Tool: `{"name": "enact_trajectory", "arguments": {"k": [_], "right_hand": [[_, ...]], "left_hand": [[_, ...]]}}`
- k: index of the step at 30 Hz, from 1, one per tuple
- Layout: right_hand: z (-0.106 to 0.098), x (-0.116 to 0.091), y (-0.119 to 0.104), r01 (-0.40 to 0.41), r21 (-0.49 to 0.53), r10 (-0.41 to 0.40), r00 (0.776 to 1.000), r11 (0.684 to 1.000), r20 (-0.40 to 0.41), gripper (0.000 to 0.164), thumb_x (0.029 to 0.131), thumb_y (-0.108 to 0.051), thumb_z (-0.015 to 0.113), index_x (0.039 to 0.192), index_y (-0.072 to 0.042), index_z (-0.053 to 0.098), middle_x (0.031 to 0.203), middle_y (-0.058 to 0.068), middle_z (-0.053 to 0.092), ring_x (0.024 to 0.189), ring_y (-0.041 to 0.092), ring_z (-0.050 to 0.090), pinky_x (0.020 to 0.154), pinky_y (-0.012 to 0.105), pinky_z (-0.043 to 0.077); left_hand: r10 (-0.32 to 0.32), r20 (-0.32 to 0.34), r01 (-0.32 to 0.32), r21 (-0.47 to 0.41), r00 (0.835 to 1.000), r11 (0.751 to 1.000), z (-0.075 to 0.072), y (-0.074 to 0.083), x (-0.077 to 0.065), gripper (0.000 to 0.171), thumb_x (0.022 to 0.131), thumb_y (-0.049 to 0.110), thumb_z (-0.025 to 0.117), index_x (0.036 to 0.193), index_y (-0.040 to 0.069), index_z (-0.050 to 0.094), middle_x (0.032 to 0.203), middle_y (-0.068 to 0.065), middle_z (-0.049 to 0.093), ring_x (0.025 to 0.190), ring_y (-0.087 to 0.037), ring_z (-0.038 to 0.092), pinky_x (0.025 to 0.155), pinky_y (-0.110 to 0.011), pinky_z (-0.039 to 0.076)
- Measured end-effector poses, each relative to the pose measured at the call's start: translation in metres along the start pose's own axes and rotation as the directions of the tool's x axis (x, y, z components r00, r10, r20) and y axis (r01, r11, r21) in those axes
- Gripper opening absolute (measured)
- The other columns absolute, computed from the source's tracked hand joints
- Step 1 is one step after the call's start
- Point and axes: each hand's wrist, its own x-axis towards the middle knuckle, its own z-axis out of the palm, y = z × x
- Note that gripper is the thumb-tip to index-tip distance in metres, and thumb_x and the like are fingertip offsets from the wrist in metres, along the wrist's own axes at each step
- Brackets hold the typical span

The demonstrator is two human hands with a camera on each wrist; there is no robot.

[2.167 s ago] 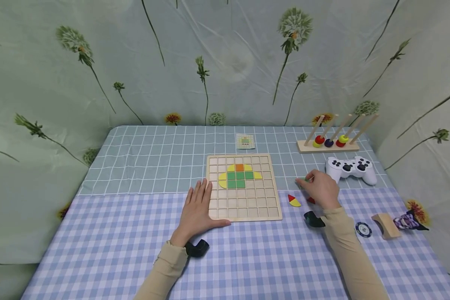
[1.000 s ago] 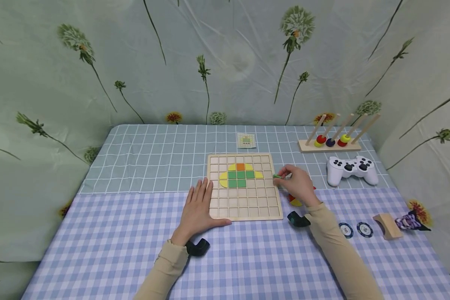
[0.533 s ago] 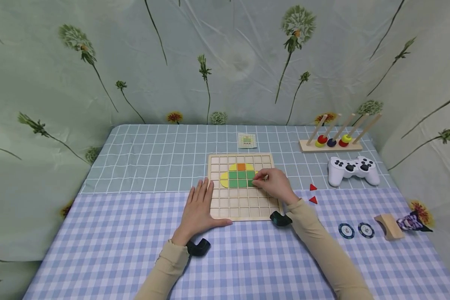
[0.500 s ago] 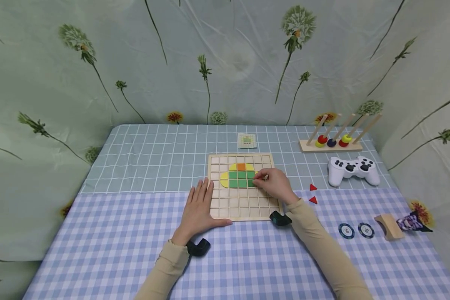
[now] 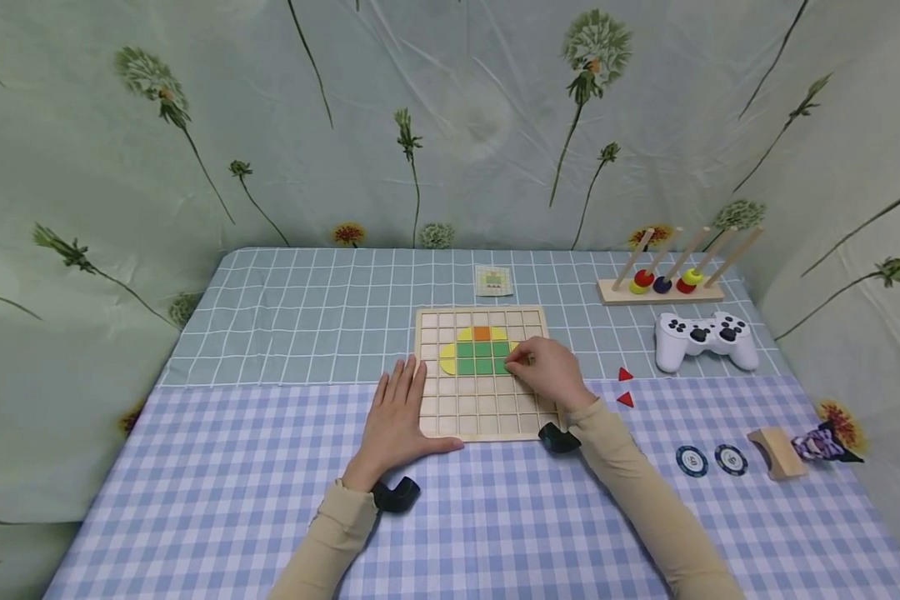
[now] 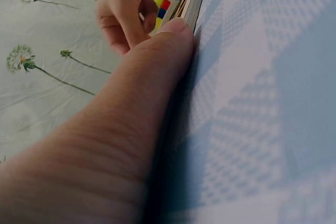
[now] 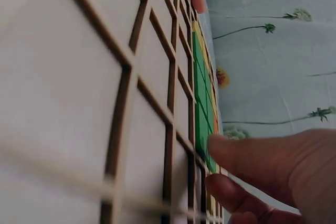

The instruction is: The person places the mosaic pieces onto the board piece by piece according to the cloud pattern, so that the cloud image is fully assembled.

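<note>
A wooden grid board (image 5: 487, 417) lies on the cloth with green square tiles (image 5: 482, 358), an orange square tile (image 5: 482, 333) and yellow rounded tiles (image 5: 447, 358) set in its cells. My left hand (image 5: 397, 412) is spread flat at the board's left side, thumb by the front edge. At the lower right of the green group, my right hand (image 5: 551, 371) pinches a green tile (image 7: 202, 135) between thumb and forefinger. That tile sits in or on its cell; the hand covers part of the yellow tile behind it.
Two red triangles (image 5: 626, 399) lie right of the board. Further right are a white game controller (image 5: 705, 340), a peg stand with beads (image 5: 660, 292), two poker chips (image 5: 692, 461), a wooden arch block (image 5: 778, 454) and a small purple figure (image 5: 821, 443). A pattern card (image 5: 493, 281) lies behind the board.
My right hand has carried the green tile leftward from right of the board to the green group, and has stayed there over the last half second. The left hand has stayed put.
</note>
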Motion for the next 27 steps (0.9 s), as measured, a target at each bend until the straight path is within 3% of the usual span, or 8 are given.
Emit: {"name": "enact_trajectory", "arguments": {"k": [6, 16, 27], "right_hand": [[-0.025, -0.016, 0.015, -0.054, 0.047, 0.056, 0.998, 0.997, -0.03, 0.014, 0.083, -0.021, 0.074, 0.089, -0.009, 0.073, 0.078, -0.001, 0.063, 0.057, 0.016, 0.047, 0.05, 0.03, 0.037], [-0.065, -0.048, 0.046, -0.175, -0.041, 0.173, 0.984, 0.984, -0.031, 0.021, 0.083, -0.024, 0.074, 0.091, -0.005, 0.073, 0.078, 0.003, 0.064, 0.059, 0.017, 0.048, 0.05, 0.029, 0.038], [-0.062, -0.076, 0.054, -0.277, -0.147, 0.281, 0.96, 0.95, 0.007, 0.036, 0.072, -0.036, 0.082, 0.088, -0.004, 0.075, 0.077, 0.003, 0.065, 0.068, 0.019, 0.055, 0.055, 0.031, 0.041]], "left_hand": [[0.008, -0.004, -0.008, 0.002, 1.0, 1.0, 0.001, -0.001, 0.0, 0.127, 0.064, 0.083, 0.058, 0.152, 0.003, 0.014, 0.156, -0.016, 0.011, 0.143, -0.029, 0.002, 0.114, -0.043, 0.0], [0.011, -0.018, -0.011, 0.007, 1.0, 1.0, 0.001, 0.0, 0.0, 0.127, 0.063, 0.082, 0.06, 0.151, 0.002, 0.017, 0.155, -0.017, 0.014, 0.143, -0.03, 0.004, 0.114, -0.044, 0.003], [0.013, -0.023, -0.013, 0.005, 1.0, 1.0, 0.001, -0.001, 0.0, 0.126, 0.063, 0.08, 0.061, 0.151, 0.002, 0.017, 0.155, -0.017, 0.015, 0.143, -0.03, 0.005, 0.114, -0.045, 0.005]]}}
